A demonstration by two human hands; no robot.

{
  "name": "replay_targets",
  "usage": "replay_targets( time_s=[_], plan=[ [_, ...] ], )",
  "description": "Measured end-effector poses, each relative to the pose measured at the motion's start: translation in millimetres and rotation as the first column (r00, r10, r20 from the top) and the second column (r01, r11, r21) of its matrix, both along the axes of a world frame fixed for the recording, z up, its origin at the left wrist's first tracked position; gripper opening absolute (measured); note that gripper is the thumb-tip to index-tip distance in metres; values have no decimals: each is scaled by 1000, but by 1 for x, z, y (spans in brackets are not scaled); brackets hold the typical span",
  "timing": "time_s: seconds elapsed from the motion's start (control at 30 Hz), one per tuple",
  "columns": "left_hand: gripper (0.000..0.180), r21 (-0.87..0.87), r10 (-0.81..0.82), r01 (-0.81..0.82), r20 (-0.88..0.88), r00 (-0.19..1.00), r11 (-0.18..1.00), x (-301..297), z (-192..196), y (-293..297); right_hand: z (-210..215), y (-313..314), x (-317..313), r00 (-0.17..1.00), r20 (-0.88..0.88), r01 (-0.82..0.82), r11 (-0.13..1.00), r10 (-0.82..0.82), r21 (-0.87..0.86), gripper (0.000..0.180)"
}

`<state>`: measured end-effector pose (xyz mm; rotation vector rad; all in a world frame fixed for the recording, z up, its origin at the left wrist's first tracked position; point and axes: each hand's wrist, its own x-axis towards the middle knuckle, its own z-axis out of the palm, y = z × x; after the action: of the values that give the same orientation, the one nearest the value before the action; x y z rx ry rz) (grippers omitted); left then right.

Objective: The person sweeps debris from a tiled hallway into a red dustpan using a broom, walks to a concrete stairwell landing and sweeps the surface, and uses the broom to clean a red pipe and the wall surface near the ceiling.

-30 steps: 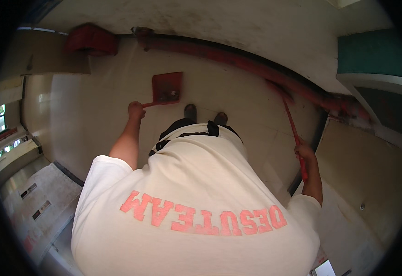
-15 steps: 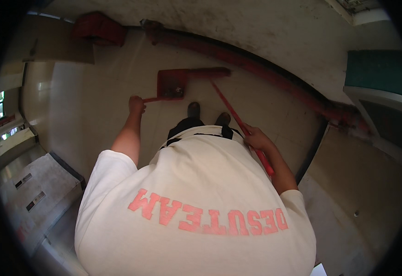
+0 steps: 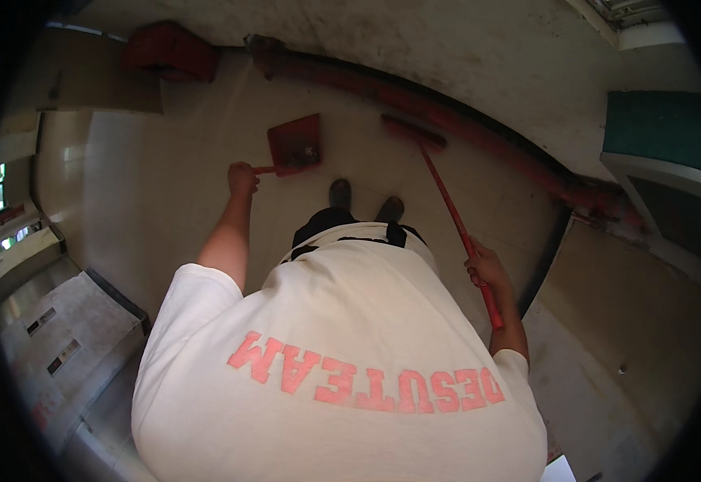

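Observation:
My left hand [image 3: 242, 177] is closed round the short handle of a red dustpan [image 3: 286, 138] on the floor, left of my feet. Some debris [image 3: 309, 151] lies in the pan, too small to name. Out to the right, my right hand [image 3: 485, 265] grips the long red handle of a broom [image 3: 444, 189]. The broom's head [image 3: 413, 131] rests on the floor near the far wall, apart from the dustpan.
A red pipe [image 3: 350, 80] runs along the base of the far wall. At the far left stands a red box-like object [image 3: 171, 52]. Pale cabinets [image 3: 77, 329] are on the left, and a green-topped unit [image 3: 664, 128] on the right. My shoes [image 3: 340, 194] stand on the tiled floor.
The broom has swung right, away from the dustpan's mouth, and my right hand has moved right with it. The dustpan has turned slightly in my left hand.

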<state>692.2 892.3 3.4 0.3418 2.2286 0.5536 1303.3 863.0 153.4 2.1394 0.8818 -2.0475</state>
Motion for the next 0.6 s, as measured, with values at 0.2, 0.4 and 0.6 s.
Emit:
replay_targets(
  time_s=[0.2, 0.4, 0.6],
  plan=[
    [24, 44, -63, 69, -125, 990, 997, 8, 2, -2, -8, 27, -65, 983, -156, -83, 992, 97, 97, 79],
    [41, -76, -199, 197, -643, 740, 977, 19, 4, -13, -44, 38, -90, 973, -205, -80, 990, 103, 120, 77],
    [52, 10, -494, 767, -760, 422, 642, 64, 21, 3, 7, -2, -48, 995, -66, 70, 998, -70, 5, 78]
  ],
)
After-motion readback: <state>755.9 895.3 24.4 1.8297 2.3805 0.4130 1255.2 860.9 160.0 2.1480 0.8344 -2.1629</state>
